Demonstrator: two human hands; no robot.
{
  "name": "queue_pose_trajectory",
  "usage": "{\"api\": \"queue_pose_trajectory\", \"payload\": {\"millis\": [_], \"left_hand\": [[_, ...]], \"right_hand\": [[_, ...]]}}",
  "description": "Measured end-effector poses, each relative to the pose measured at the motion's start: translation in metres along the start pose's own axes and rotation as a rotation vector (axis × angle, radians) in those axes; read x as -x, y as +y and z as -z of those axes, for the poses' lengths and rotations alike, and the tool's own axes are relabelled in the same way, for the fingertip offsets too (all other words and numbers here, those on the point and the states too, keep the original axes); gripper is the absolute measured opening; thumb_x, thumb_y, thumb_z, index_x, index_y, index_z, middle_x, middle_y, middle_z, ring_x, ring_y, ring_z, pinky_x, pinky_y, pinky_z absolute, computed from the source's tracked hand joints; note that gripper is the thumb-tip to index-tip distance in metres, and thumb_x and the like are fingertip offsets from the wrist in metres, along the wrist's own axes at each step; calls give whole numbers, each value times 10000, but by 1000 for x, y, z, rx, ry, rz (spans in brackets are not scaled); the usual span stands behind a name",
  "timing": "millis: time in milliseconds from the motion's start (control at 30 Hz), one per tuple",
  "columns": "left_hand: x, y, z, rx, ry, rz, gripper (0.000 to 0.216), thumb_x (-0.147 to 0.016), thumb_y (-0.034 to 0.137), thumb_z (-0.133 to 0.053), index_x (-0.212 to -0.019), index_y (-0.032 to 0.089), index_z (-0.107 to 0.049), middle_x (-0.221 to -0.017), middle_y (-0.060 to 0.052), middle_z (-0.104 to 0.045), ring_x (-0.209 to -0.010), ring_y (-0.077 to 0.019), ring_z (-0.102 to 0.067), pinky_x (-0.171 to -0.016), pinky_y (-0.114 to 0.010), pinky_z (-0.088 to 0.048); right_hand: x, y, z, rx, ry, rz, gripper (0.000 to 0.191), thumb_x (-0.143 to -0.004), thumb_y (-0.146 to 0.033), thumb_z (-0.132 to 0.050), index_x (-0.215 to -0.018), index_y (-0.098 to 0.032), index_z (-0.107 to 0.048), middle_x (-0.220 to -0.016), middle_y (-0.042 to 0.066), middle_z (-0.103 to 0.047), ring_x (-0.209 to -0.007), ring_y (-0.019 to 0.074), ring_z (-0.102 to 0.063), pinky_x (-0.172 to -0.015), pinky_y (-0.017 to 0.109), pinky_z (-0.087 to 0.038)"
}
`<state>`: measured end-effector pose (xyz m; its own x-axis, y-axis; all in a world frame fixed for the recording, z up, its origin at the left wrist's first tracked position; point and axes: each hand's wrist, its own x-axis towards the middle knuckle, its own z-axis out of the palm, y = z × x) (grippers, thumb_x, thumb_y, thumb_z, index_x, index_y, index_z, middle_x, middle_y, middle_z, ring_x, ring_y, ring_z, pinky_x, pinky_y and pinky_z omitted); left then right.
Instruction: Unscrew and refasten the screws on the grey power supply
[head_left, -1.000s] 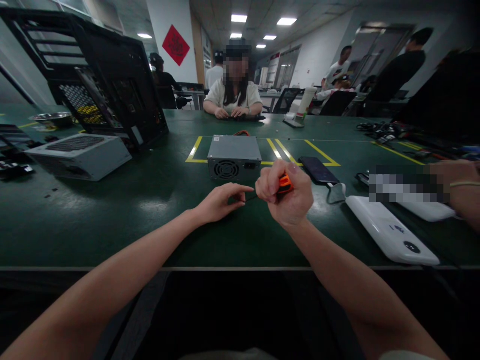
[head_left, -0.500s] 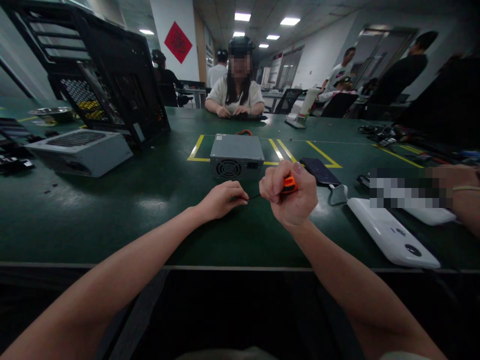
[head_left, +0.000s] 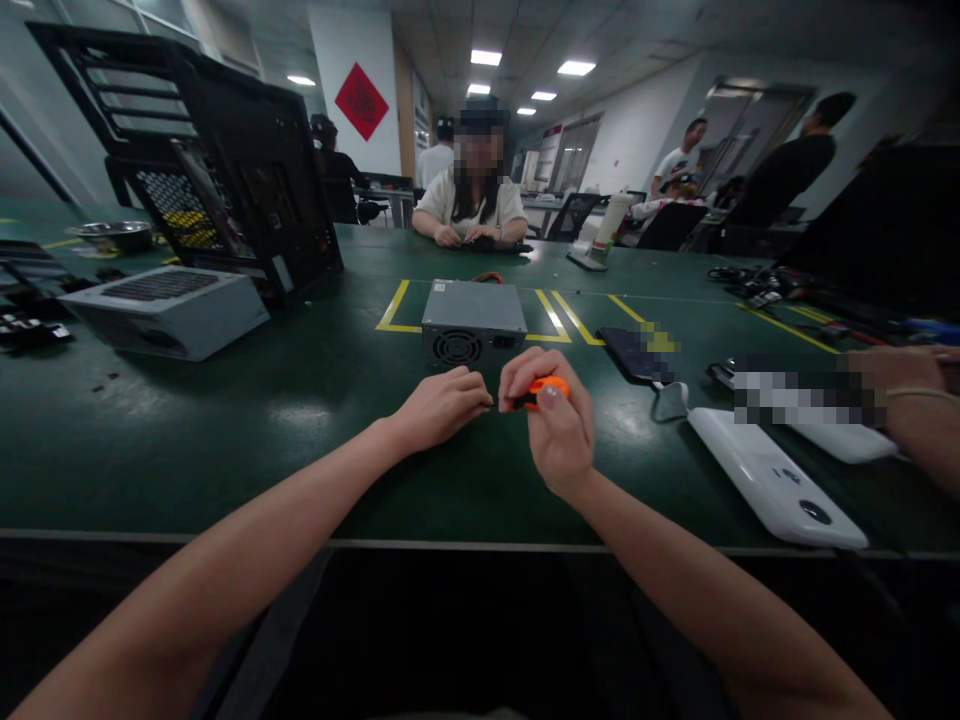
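My right hand (head_left: 553,420) is closed around the orange and black handle of a screwdriver (head_left: 551,386), held just above the table and pointing left. Its thin dark shaft runs toward the fingertips of my left hand (head_left: 448,405), which are pinched together. Whatever sits between those left fingers is too small and hidden to make out. Just beyond both hands, a grey computer power supply (head_left: 474,312) rests on the table, its fan grille and socket facing me. Neither hand appears to touch it.
To the left stand a second power supply (head_left: 169,305) and an open black computer case (head_left: 247,170), with a metal bowl (head_left: 114,236) behind. A phone (head_left: 636,355) and a white power bank (head_left: 772,475) lie right. Another person's hand (head_left: 892,375) reaches in there. Someone sits opposite.
My right hand has moved left and slightly down, closer to my left fingers, and has rotated. Less of the screwdriver shaft shows. My left hand has barely moved.
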<state>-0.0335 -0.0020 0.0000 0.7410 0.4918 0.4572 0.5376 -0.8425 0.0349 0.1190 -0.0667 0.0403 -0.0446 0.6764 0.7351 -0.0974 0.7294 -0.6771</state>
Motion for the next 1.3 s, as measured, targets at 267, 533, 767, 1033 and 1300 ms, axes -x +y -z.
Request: {"api": "queue_pose_trajectory", "payload": {"millis": [267,533,767,1033,1300], "left_hand": [[1,-11,-1,-46,62,220,194,-874,227,-436,-981,224,-597,-925,-16,-615,-813,-148,-577,-609,-229,-386],[-5,-17,-7,195,314,413,196,-818,198,-502,-959,214,-636,-909,-24,-661,-782,-150,-610,-695,-260,-464],[-18,-13,-13,1062,428,707,222,-778,169,-532,-971,139,-638,-922,-77,-682,-869,-169,-641,-785,-312,-512],[-18,-13,-4,1583,472,930,116,-782,172,-602,-881,124,-639,-866,-80,-680,-768,-109,-642,-709,-223,-512],[-15,-9,10,1794,489,965,190,-796,80,-552,-958,147,-626,-842,-44,-662,-715,-92,-629,-659,-215,-523]], "right_hand": [[32,-19,19,542,-71,-106,127,-823,-246,-516,-949,-245,-535,-978,38,-531,-919,184,-532,-812,360,-416],[59,6,9,36,68,-734,280,-759,-322,-609,-965,-225,-447,-1001,25,-538,-774,139,-618,-761,331,-497],[50,11,-6,-217,257,-873,276,-674,-245,-641,-925,-202,-535,-885,13,-543,-659,98,-531,-536,227,-458],[46,6,-6,-256,265,-923,286,-633,-261,-670,-887,-191,-557,-842,11,-557,-638,93,-515,-510,211,-421],[55,-2,-11,-247,251,-877,337,-663,-334,-685,-946,-189,-572,-779,-13,-551,-542,58,-472,-471,195,-386]]}}
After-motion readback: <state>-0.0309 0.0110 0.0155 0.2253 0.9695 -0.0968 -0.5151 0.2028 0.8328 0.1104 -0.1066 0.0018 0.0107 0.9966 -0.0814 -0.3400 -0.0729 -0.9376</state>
